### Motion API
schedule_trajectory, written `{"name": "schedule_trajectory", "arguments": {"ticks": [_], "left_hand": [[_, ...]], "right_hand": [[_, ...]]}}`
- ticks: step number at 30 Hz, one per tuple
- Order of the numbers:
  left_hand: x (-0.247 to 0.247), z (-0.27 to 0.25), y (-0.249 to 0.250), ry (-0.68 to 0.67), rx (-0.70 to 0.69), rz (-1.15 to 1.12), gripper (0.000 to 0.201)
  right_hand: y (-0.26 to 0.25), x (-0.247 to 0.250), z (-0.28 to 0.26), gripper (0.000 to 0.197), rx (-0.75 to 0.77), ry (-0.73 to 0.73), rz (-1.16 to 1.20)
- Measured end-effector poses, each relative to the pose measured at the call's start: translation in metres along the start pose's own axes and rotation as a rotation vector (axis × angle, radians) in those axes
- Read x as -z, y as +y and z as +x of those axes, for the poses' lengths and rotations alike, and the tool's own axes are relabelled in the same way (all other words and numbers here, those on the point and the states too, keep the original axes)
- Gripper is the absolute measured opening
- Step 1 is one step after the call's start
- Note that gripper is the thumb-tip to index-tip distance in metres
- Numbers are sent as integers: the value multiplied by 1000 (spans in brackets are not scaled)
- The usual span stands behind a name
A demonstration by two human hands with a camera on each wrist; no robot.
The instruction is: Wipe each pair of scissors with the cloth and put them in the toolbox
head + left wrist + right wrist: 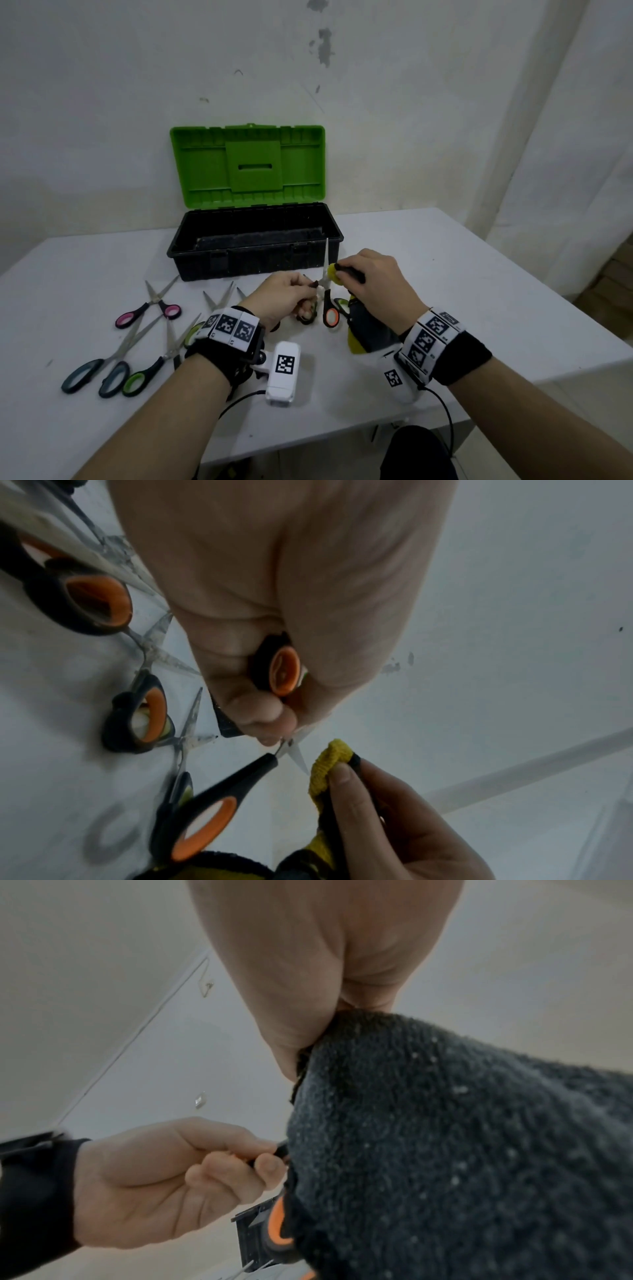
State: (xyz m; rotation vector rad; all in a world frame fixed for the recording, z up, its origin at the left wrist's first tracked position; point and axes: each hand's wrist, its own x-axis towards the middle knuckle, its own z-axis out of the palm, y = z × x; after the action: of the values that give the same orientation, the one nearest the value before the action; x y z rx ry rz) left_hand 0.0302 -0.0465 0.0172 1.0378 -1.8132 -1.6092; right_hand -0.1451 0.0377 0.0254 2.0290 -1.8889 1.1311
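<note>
Risk: the blade of the orange-handled scissors (326, 274) points up, bare above the cloth (334, 272); a hurried stroke could nick the right hand (373, 277), or the pair could twist out of the left hand's pinch and drop short of the toolbox (255, 240).

Position: scissors upright just in front of the toolbox. Left hand (284, 298) fingers curled, pinching the handle near the pivot. Right hand fingers closed on the yellow-and-dark cloth, pressed to the blade's side.

Remaining: several scissors (147, 308) on the table (445, 260), front-left of the toolbox.
</note>
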Motion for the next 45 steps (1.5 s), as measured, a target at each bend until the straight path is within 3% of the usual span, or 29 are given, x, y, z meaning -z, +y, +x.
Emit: {"name": "schedule_trajectory", "arguments": {"ticks": [9, 13, 16, 22, 28, 33, 38, 45], "left_hand": [[-2, 2, -2, 145, -126, -174, 6], [-8, 3, -4, 165, -89, -402, 23], [-14, 0, -2, 149, -65, -497, 21], [-15, 4, -10, 256, -108, -427, 18], [-13, 4, -11, 303, -155, -321, 31], [-18, 0, -9, 223, -188, -339, 15], [-21, -2, -7, 292, -258, -320, 12], [-19, -2, -11, 375, -316, -314, 7]], "right_hand": [[-3, -4, 1, 14, -41, 19, -24], [-11, -4, 2, 14, -29, 51, 4], [-14, -5, 2, 12, -42, 23, 10], [-14, 4, 4, 14, -73, 5, -7], [-19, 14, 8, 18, -42, -73, -50], [-25, 2, 4, 16, 23, -68, -54], [-27, -5, 1, 18, 32, -20, -30], [-11, 10, 18, 20, -169, 112, -52]]}}
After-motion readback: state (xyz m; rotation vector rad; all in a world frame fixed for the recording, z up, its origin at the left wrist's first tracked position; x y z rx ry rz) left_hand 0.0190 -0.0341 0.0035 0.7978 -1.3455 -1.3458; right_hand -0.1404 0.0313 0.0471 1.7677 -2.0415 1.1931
